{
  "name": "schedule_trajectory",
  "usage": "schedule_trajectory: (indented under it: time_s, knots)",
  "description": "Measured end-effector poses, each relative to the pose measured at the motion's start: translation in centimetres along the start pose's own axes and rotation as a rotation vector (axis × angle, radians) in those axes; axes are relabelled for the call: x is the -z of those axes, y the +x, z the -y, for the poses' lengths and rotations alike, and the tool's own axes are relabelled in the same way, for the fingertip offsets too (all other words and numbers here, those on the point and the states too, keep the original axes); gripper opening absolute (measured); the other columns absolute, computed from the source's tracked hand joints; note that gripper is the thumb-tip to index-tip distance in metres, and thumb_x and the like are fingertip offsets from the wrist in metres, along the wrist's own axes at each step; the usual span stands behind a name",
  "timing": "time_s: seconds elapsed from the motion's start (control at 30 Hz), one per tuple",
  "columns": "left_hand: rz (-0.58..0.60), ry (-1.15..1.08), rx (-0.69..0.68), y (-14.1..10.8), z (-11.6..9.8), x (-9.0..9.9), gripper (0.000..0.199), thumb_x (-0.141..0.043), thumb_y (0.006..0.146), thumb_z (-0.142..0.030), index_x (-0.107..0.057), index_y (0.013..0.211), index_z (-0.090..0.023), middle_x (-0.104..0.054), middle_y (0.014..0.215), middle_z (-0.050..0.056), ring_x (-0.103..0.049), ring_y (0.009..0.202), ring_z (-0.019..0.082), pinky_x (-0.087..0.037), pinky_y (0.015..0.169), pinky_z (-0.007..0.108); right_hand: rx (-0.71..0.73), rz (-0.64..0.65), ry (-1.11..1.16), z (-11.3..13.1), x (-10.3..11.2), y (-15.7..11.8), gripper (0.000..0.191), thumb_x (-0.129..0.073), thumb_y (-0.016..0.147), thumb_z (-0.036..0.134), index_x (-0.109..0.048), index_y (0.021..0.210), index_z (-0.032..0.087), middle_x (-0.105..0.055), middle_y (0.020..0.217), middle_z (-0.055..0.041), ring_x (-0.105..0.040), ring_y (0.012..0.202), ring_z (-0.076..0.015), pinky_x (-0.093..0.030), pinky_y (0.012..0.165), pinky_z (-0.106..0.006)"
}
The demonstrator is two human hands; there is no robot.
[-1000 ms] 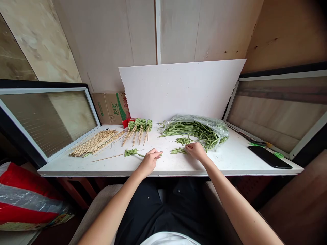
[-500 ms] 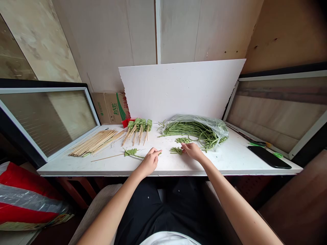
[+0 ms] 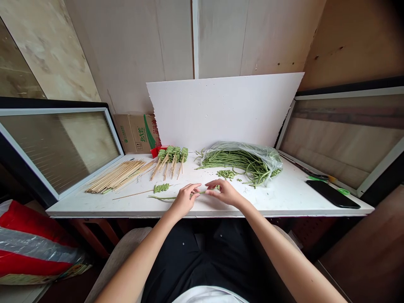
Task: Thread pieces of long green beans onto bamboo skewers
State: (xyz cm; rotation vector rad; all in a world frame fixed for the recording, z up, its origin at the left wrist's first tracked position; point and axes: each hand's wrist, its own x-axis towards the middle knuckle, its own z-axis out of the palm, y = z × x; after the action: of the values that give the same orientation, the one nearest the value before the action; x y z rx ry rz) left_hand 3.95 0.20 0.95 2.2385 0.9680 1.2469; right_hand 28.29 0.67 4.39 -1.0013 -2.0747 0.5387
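My left hand [image 3: 185, 198] is closed around a long green bean [image 3: 162, 198], whose thin end sticks out to the left over the table. Close by on the right, my right hand [image 3: 225, 192] pinches the other end of this bean with thumb and fingers. Some green shows between the right fingers, partly hidden. Left of my hands lies a bamboo skewer [image 3: 132, 195] with a folded bean [image 3: 161, 187] threaded on one end. Behind my right hand is a small heap of cut bean pieces [image 3: 225, 173].
Bare skewers [image 3: 115, 176] lie in a bundle at left. Finished bean skewers [image 3: 173, 155] are stacked at the back by a cardboard box [image 3: 137, 132]. A plastic bag [image 3: 265, 153] of long beans lies back right. A black phone [image 3: 333, 194] rests at the right edge.
My right hand has moved left from the cut bean bits to meet my left hand at the bean. The bean's left end now lies lower, apart from the threaded skewer.
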Motion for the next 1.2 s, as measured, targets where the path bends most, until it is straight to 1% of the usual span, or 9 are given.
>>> schedule_trajectory:
  time_s: [0.07,0.17,0.23,0.3,0.4,0.63,0.83,1.0,1.2]
  knots:
    - [-0.006,-0.025,-0.002,0.0,0.0,-0.2,0.041,-0.062,0.094,-0.014,-0.066,0.134,-0.02,-0.074,0.104,0.008,-0.07,0.089,0.018,-0.061,0.087,0.036,0.075,0.019,0.005,1.0,-1.5,-0.1,0.038,-0.078,0.088,0.055,-0.08,0.111,0.025,-0.079,0.101,-0.0085,-0.071,0.093,-0.0251,-0.052,0.078,-0.033]
    - [-0.005,-0.017,0.005,0.0,-0.1,-0.1,0.039,-0.062,0.095,-0.016,-0.067,0.133,-0.02,-0.074,0.103,0.008,-0.07,0.089,0.018,-0.061,0.087,0.035,0.134,-0.011,-0.039,1.5,-2.6,-0.1,0.026,-0.072,0.096,0.048,-0.081,0.106,0.027,-0.078,0.094,-0.0084,-0.068,0.091,-0.0253,-0.052,0.079,-0.035]
    - [0.01,0.029,0.027,0.1,-0.1,0.3,0.035,-0.066,0.095,-0.021,-0.07,0.129,-0.02,-0.074,0.103,0.008,-0.07,0.087,0.018,-0.059,0.084,0.034,0.149,-0.07,-0.056,1.4,-2.6,-0.1,0.024,-0.068,0.099,0.045,-0.081,0.103,0.026,-0.078,0.093,-0.0094,-0.066,0.091,-0.0264,-0.052,0.079,-0.037]
    - [0.035,0.088,0.053,0.1,-0.1,0.9,0.025,-0.069,0.094,-0.025,-0.075,0.119,-0.02,-0.075,0.102,0.008,-0.069,0.086,0.019,-0.058,0.083,0.034,0.144,-0.119,-0.061,1.2,-2.3,0.0,0.025,-0.066,0.1,0.045,-0.081,0.101,0.025,-0.078,0.093,-0.0103,-0.064,0.091,-0.027,-0.052,0.079,-0.038]
    - [0.049,0.141,0.067,0.0,-0.4,1.4,0.017,-0.067,0.097,-0.029,-0.079,0.105,-0.021,-0.075,0.1,0.008,-0.07,0.09,0.021,-0.055,0.083,0.033,0.126,-0.126,-0.066,1.0,-1.9,0.1,0.026,-0.066,0.099,0.046,-0.08,0.1,0.024,-0.077,0.093,-0.0101,-0.065,0.091,-0.0269,-0.051,0.079,-0.039]
    - [0.051,0.164,0.028,0.0,-1.3,1.0,0.022,-0.062,0.102,-0.033,-0.08,0.107,-0.022,-0.072,0.098,0.007,-0.064,0.077,0.017,-0.05,0.074,0.03,0.151,-0.115,-0.066,1.0,-2.5,0.0,0.022,-0.07,0.097,0.044,-0.077,0.094,0.023,-0.075,0.087,-0.0089,-0.062,0.089,-0.0258,-0.049,0.077,-0.038]
    - [0.032,0.171,-0.04,0.1,-2.5,0.6,0.02,-0.061,0.102,-0.029,-0.079,0.103,-0.021,-0.069,0.096,0.006,-0.063,0.079,0.017,-0.048,0.075,0.029,0.087,-0.144,0.086,0.5,-3.2,-0.1,0.014,-0.068,0.094,0.032,-0.074,0.086,0.023,-0.074,0.085,-0.0074,-0.06,0.089,-0.0244,-0.048,0.073,-0.034]
    - [0.0,0.094,-0.111,0.2,-3.0,0.5,0.022,-0.057,0.1,-0.017,-0.076,0.09,-0.018,-0.069,0.091,0.007,-0.064,0.082,0.018,-0.049,0.078,0.03,0.057,-0.114,0.241,0.4,-3.7,-0.1,0.016,-0.073,0.089,0.037,-0.075,0.083,0.022,-0.074,0.082,-0.0063,-0.061,0.086,-0.0228,-0.047,0.073,-0.032]
    - [-0.034,-0.048,-0.089,0.4,-2.7,0.3,0.023,-0.059,0.094,-0.011,-0.077,0.081,-0.017,-0.069,0.084,0.007,-0.064,0.076,0.017,-0.05,0.073,0.029,0.024,-0.098,0.401,0.4,-4.1,-0.1,0.017,-0.076,0.085,0.039,-0.075,0.082,0.022,-0.072,0.08,-0.0052,-0.062,0.082,-0.0213,-0.047,0.075,-0.032]
